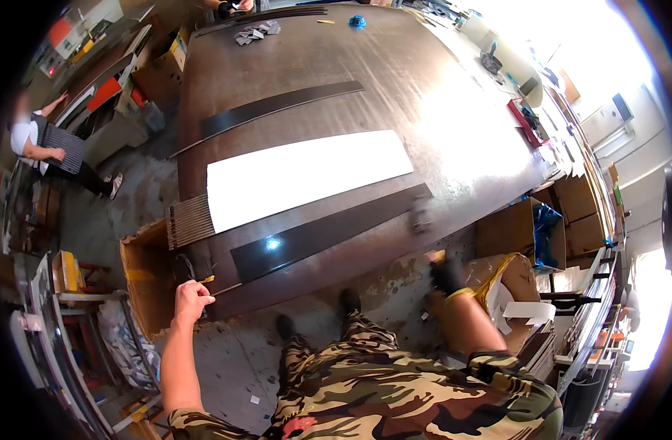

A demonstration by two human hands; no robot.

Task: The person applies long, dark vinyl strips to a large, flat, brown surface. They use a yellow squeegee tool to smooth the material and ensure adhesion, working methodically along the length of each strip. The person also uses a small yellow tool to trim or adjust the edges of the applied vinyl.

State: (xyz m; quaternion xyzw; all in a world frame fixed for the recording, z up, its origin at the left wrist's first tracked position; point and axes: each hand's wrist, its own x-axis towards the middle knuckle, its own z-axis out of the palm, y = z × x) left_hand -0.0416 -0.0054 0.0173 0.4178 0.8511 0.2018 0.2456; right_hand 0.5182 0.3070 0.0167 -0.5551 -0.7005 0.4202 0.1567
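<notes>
My left hand is bare, with its fingers curled at the near left corner of the big brown metal table. It pinches the end of a thin dark strip beside a small yellow piece. My right hand wears a black glove and is blurred, just below the table's front edge; what it holds is unclear. On the table a long black strip lies nearest me. A white sheet lies behind it, and a second black strip lies farther back.
A stack of ribbed strips overhangs the left edge above an open cardboard box. More cardboard boxes, one with a blue bag, stand at the right. Another person stands far left. Someone's hands work at the far end.
</notes>
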